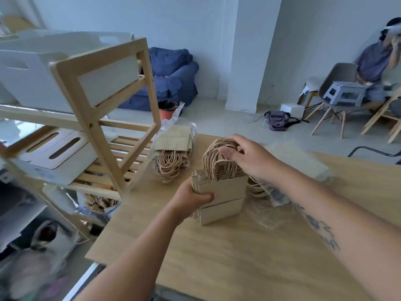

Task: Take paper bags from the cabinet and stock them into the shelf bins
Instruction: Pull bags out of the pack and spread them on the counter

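A stack of folded brown paper bags (225,192) stands upright on the wooden table (238,257). My left hand (192,196) grips the stack's left side. My right hand (247,155) holds the bundle of twine handles (217,161) at the top, thumb pressed on them. A second pack of paper bags (173,148) in clear plastic lies behind, next to the wooden shelf (97,118). White bins (56,155) sit on the shelf's levels, one large white bin (43,68) on top.
Crumpled clear plastic wrap (273,198) lies right of the stack. A blue armchair (173,79) and an orange pot (167,109) stand beyond the shelf. A person (377,61) sits on a chair at the far right among stools and a bag (280,119).
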A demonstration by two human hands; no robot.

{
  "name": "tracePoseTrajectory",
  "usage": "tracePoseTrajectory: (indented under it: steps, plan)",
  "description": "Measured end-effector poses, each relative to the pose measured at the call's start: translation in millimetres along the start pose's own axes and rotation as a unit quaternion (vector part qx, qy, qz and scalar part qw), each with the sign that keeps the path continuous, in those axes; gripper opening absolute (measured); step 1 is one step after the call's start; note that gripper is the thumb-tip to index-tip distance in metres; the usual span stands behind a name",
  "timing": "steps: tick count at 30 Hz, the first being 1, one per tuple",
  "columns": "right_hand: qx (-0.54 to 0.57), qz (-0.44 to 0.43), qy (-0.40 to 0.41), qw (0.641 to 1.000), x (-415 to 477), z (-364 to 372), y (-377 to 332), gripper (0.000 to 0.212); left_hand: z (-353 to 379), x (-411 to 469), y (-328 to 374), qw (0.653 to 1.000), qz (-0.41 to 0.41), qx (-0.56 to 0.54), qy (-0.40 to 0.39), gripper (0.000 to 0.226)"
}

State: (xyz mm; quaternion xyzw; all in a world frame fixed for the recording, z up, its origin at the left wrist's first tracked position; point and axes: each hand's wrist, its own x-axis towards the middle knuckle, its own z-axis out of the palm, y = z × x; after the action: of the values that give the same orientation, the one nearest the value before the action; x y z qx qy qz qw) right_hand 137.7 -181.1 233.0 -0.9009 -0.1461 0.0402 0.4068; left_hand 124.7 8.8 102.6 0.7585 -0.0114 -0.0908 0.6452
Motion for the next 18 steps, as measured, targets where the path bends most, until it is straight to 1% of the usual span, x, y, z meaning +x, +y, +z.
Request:
tracePoseTrajectory:
  steps: [2,4,5,6,7,9,10,11,12,14,15,16,18]
  plan:
    - [0.051,0.016,0.039,0.998,-6,3,7,0.079,1,-3,0,1.0,0.001,-0.002,0.001,0.039]
    - [0.155,0.04,0.094,0.983,-13,6,20,0.105,-5,-7,-3,1.0,0.006,0.002,0.005,0.037]
    - [0.191,0.055,0.101,0.975,-18,9,28,0.117,-11,-10,-5,1.0,0.008,0.005,0.005,0.035]
    - [0.207,0.073,0.081,0.972,-24,15,37,0.125,-19,-13,-5,1.0,0.008,0.006,0.002,0.034]
    - [0.21,0.091,0.04,0.973,-29,24,43,0.129,-29,-14,-6,1.0,0.006,0.007,-0.008,0.033]
    - [0.203,0.12,-0.04,0.971,-36,49,52,0.133,-51,-16,-8,0.999,0.005,0.012,-0.038,0.033]
    - [0.195,0.13,-0.059,0.97,-37,64,54,0.134,-62,-17,-8,0.998,0.007,0.018,-0.052,0.032]
    - [0.183,0.135,-0.061,0.972,-37,78,52,0.132,-72,-18,-10,0.998,0.01,0.027,-0.059,0.031]
    - [0.174,0.138,-0.049,0.974,-35,93,49,0.123,-80,-18,-12,0.997,0.015,0.035,-0.062,0.031]
    - [0.187,0.143,-0.001,0.972,-30,123,43,0.081,-92,-20,-23,0.997,0.02,0.041,-0.063,0.038]
    - [0.192,0.143,0.02,0.971,-28,137,40,0.065,-96,-20,-30,0.997,0.023,0.045,-0.058,0.046]
    - [0.192,0.139,0.037,0.971,-26,151,39,0.059,-100,-21,-36,0.997,0.031,0.056,-0.051,0.052]
    - [0.197,0.133,0.061,0.969,-23,171,34,0.058,-105,-22,-43,0.995,0.056,0.073,-0.044,0.061]
